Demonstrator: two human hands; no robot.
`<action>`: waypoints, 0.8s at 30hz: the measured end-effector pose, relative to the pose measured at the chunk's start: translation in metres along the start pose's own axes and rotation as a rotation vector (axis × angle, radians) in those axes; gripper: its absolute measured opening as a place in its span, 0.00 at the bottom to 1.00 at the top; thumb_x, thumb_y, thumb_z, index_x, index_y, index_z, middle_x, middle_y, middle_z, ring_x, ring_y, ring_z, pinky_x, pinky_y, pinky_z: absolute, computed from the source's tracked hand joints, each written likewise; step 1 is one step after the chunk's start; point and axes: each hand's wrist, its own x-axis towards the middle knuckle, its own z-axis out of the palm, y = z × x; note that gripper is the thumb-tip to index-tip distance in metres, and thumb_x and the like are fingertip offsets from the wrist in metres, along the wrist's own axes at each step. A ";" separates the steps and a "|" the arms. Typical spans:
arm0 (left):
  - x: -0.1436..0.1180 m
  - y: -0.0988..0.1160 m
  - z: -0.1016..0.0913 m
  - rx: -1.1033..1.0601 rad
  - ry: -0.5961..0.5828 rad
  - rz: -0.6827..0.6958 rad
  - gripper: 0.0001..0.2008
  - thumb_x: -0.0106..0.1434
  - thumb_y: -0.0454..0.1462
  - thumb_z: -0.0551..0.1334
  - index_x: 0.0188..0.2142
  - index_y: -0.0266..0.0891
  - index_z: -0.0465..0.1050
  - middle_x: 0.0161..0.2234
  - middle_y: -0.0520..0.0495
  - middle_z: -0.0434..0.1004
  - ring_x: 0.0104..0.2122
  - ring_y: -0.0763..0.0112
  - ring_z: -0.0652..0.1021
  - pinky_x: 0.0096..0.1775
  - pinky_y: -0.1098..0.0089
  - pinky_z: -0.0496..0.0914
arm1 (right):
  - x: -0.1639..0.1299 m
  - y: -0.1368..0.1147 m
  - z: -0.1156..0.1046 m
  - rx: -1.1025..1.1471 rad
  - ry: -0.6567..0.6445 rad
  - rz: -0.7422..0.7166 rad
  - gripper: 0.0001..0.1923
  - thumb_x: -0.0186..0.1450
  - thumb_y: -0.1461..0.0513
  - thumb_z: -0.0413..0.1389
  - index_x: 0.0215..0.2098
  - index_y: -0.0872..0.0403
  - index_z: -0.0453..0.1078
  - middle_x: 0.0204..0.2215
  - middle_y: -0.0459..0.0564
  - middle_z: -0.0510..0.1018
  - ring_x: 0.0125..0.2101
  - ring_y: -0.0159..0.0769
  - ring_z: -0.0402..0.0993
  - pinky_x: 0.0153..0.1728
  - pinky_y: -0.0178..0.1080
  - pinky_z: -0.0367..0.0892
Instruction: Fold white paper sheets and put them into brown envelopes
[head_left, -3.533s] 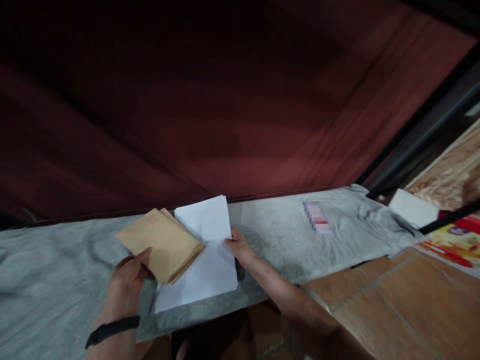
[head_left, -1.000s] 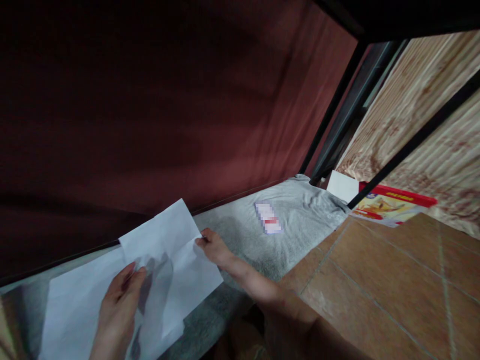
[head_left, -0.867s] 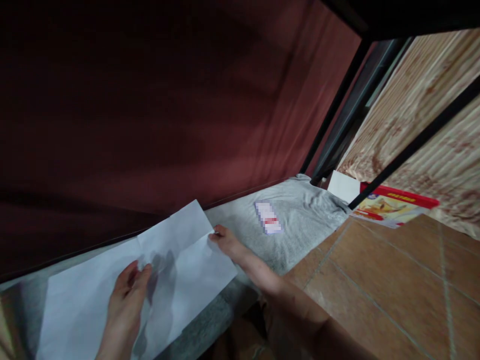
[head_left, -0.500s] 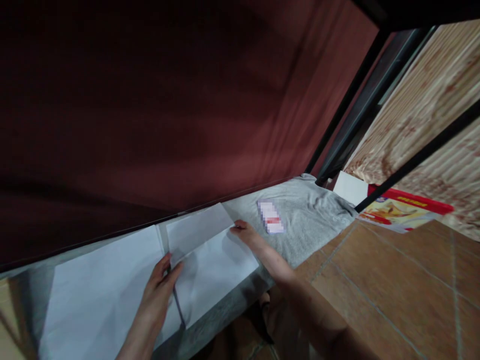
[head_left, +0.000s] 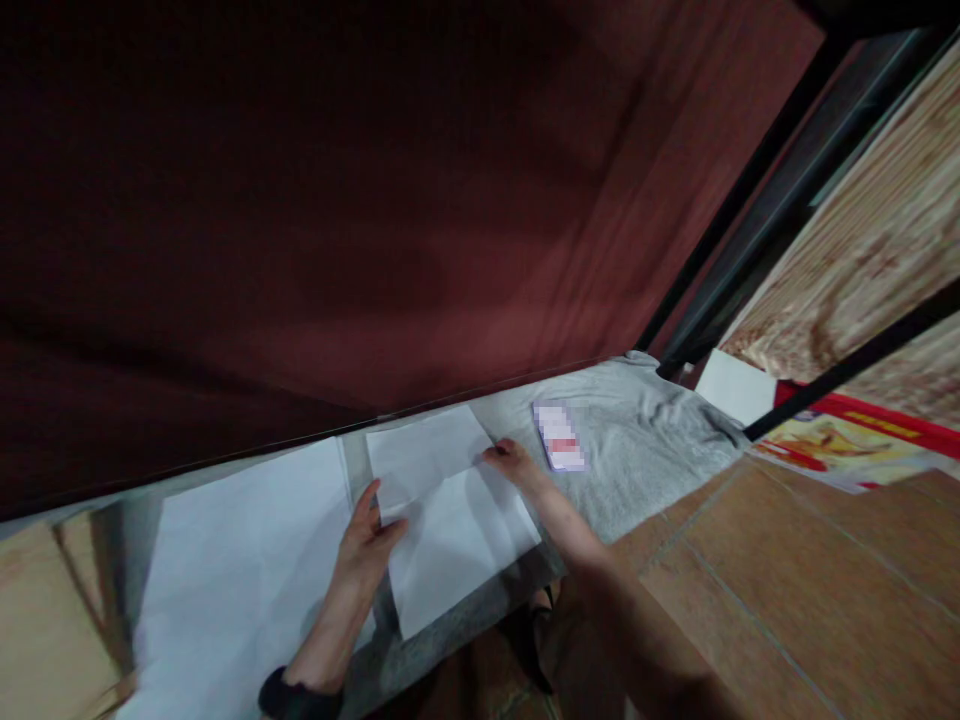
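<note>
- Nearest, the left hand (head_left: 365, 535) lies flat, fingers spread, pressing the left edge of the folded sheet (head_left: 450, 520); a dark band circles its wrist.
- The sheet rests on the grey cloth (head_left: 645, 440), just beside a larger white sheet (head_left: 247, 560).
- It looks light, thin and easily creased, so it is best held at edges or corners.
- Farther out, the right hand (head_left: 510, 462) reaches forward, fingertips pinning the fold's right end; both hands are open and apart.
</note>
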 end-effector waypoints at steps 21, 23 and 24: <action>0.005 0.035 -0.005 -0.226 -0.020 0.134 0.23 0.44 0.43 0.78 0.38 0.37 0.79 0.32 0.49 0.84 0.32 0.67 0.81 0.40 0.68 0.74 | -0.010 -0.038 -0.017 0.540 -0.175 -0.101 0.16 0.52 0.53 0.67 0.31 0.51 0.68 0.27 0.42 0.76 0.28 0.34 0.70 0.32 0.36 0.66; 0.005 0.043 -0.006 -0.200 -0.007 0.241 0.21 0.46 0.44 0.77 0.38 0.38 0.79 0.34 0.49 0.84 0.34 0.66 0.81 0.43 0.67 0.74 | -0.009 -0.046 -0.021 0.593 -0.151 -0.194 0.19 0.52 0.50 0.68 0.31 0.51 0.67 0.27 0.41 0.76 0.27 0.33 0.70 0.32 0.35 0.66; 0.005 0.047 -0.006 -0.183 0.010 0.297 0.20 0.47 0.44 0.76 0.38 0.38 0.79 0.34 0.49 0.84 0.36 0.66 0.81 0.45 0.67 0.74 | -0.009 -0.051 -0.023 0.610 -0.139 -0.243 0.19 0.53 0.50 0.68 0.31 0.50 0.68 0.27 0.41 0.76 0.28 0.33 0.70 0.32 0.35 0.66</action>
